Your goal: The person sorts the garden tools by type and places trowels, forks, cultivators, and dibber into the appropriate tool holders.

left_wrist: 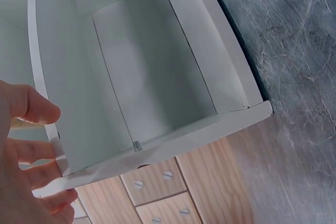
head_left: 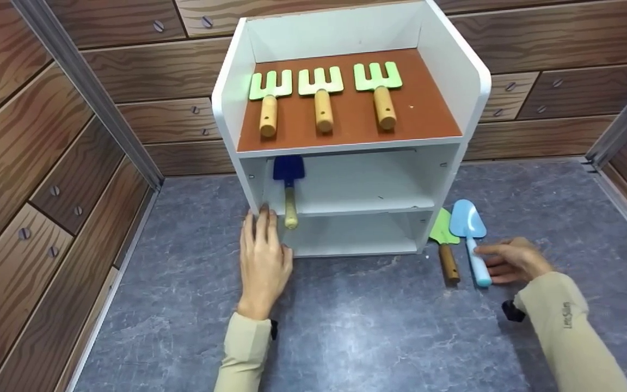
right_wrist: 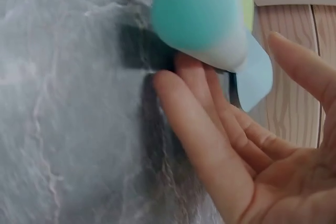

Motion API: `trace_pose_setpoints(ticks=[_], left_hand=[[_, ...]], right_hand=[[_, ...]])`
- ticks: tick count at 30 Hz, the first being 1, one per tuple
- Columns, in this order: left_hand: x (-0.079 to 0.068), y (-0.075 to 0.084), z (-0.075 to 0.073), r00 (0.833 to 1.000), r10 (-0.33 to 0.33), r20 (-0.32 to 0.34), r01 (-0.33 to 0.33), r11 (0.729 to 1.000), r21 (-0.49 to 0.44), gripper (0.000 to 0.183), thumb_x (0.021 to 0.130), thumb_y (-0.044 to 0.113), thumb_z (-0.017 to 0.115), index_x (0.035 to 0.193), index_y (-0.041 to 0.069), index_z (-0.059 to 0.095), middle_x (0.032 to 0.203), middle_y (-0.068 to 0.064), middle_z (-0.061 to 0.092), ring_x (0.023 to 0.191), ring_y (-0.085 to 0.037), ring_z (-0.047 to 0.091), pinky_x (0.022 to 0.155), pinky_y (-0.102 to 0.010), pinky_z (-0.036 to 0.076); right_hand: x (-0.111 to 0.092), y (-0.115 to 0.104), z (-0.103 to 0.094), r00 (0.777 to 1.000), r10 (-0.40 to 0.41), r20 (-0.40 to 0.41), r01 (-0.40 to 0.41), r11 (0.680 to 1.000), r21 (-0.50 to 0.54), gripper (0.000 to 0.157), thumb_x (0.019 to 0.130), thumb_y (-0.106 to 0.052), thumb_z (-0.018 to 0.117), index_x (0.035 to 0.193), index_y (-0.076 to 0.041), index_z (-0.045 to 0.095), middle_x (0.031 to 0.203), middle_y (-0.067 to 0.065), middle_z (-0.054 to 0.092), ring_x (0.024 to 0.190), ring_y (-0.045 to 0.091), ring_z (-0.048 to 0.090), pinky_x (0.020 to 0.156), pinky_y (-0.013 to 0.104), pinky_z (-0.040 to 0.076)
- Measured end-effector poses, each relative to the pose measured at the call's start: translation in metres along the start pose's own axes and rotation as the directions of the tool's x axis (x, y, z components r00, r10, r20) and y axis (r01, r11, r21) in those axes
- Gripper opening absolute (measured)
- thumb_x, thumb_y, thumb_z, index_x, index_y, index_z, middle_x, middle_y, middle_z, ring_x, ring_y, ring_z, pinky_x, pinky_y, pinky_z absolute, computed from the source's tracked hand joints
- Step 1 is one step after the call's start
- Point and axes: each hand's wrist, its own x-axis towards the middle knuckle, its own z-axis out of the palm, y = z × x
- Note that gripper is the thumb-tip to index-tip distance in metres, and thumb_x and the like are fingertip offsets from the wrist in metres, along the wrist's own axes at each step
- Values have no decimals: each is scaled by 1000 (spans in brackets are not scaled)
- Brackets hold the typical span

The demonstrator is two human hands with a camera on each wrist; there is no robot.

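Note:
My right hand is at the handle of a light blue trowel on the floor right of the shelf. In the right wrist view its fingers reach to the underside of the handle, and the thumb stands apart. Left of that trowel lies a green trowel with a brown wooden handle. My left hand rests against the left front edge of the white shelf unit, fingers extended. Just beside it, a dark blue spade lies on the middle shelf, its wooden handle jutting over the front edge.
On the brown top board lie three light green hand forks with wooden handles, tines toward the back. Wood-patterned panels enclose the grey marbled floor at the back and sides.

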Motion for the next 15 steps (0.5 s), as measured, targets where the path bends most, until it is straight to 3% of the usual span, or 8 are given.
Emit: trace_pose_setpoints(ticks=[5, 15], left_hand=[[0, 0, -1, 1000, -7, 5, 7, 1000, -4, 64, 74, -1, 71, 134, -14, 55, 140, -27, 53, 130, -52, 45, 112, -58, 35], [0, 2, -1, 1000, -10, 18, 10, 1000, -11, 64, 74, -2, 71, 135, -14, 54, 141, -27, 52, 130, -52, 44, 112, -59, 35]], right_hand=[[1, -3, 6, 1000, -11, -29, 10, 1000, -23, 59, 90, -18, 77, 130, 13, 47, 85, 6, 66, 72, 18, 68, 69, 39, 62], [-3, -3, 9, 999, -44, -6, 44, 999, -17, 43, 88, -7, 75, 120, 11, 51, 77, 1, 68, 69, 16, 67, 65, 37, 61]])
